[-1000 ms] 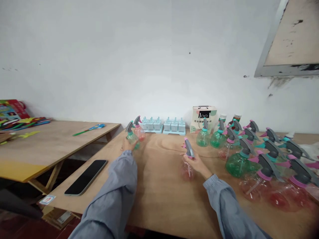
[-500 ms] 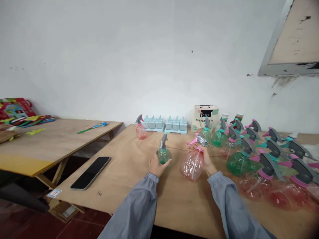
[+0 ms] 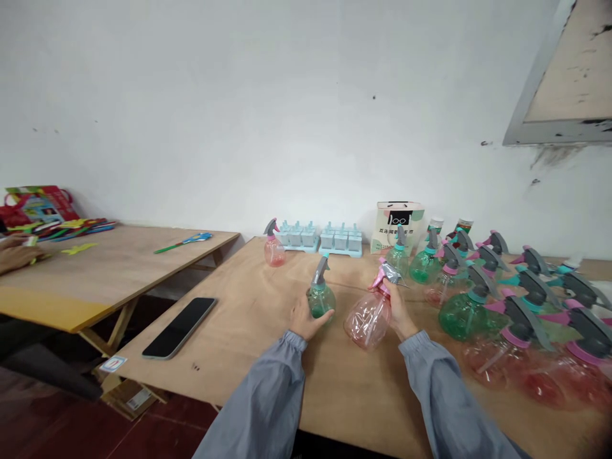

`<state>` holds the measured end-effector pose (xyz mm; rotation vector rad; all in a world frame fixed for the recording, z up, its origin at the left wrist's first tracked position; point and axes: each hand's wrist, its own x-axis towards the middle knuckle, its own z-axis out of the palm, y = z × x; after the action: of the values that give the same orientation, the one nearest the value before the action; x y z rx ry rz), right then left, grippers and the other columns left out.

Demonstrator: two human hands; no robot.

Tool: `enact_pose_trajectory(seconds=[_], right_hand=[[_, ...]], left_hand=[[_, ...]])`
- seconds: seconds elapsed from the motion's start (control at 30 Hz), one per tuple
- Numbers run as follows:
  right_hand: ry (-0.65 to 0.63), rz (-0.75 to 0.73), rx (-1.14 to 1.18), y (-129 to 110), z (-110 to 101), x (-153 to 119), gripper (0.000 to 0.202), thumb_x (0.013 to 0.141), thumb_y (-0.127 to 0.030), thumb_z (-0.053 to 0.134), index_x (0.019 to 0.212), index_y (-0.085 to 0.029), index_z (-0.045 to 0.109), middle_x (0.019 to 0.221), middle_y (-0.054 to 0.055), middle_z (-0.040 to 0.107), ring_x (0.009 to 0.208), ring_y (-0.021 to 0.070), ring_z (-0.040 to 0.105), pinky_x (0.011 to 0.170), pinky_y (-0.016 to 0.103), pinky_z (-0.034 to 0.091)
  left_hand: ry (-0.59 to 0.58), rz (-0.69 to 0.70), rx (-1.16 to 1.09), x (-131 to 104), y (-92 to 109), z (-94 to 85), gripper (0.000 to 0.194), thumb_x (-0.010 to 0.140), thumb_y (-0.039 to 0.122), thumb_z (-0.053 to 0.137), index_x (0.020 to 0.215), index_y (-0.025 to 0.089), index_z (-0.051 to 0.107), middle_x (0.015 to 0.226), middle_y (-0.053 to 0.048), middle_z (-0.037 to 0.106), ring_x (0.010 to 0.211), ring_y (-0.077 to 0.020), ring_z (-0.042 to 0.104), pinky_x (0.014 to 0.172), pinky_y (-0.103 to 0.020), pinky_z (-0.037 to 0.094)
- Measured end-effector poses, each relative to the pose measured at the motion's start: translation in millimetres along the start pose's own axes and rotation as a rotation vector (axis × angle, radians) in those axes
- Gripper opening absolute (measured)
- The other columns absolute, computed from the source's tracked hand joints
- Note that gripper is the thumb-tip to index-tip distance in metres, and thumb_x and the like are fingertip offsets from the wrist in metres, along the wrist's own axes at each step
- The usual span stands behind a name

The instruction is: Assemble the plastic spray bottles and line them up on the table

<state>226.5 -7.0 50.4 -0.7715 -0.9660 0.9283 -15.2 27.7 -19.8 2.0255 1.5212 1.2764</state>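
Presumably for steadiness, a green spray bottle point(image 3: 322, 298) is cupped by the left hand point(image 3: 305, 317), a pink one point(image 3: 366, 322) (tilted) gripped near its neck by the right hand point(image 3: 398, 311).

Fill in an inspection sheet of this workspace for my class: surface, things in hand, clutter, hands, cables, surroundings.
Surface: wooden table, small dark marks towards its near left side.
Things in hand: green spray bottle, roughly upright; pink spray bottle, tilted.
Clutter: phone at left; pale blue moulds and paper bag at the back; grouped spray bottles at right.
Hands: left hand around the green bottle; right hand gripping the pink bottle near its neck.
Cables: nothing seen.
Surroundings: pale wall; second table at left, with another person's hand over it.
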Motion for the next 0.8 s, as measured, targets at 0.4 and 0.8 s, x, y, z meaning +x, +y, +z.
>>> enact_pose_trajectory(seconds=[0.4,0.8], right_hand=[[0.031,0.084,0.088,-7.1,7.6,-7.4,0.031,0.065,-0.051,0.074,0.077,-0.024,0.066,0.079,0.003,0.074,0.080,0.0217,0.070,0.068,0.031,0.055],[-0.061,0.128,0.055,-11.5,11.6,-13.4,0.031,0.064,-0.052,0.072,0.075,-0.024,0.064,0.081,0.004,0.074,0.086,0.0238,0.069,0.073,0.033,0.055]], left_hand=[[0.003,-0.015,-0.006,-0.9,7.5,-4.1,0.085,0.065,0.049,0.081,0.135,0.018,0.044,0.129,-0.015,0.063,0.121,-0.0341,0.061,0.102,-0.050,0.048],[0.032,-0.002,-0.037,0.3,5.5,-3.6,0.085,0.062,0.049,0.084,0.132,0.017,0.048,0.123,-0.015,0.065,0.117,-0.0335,0.063,0.099,-0.049,0.050]])
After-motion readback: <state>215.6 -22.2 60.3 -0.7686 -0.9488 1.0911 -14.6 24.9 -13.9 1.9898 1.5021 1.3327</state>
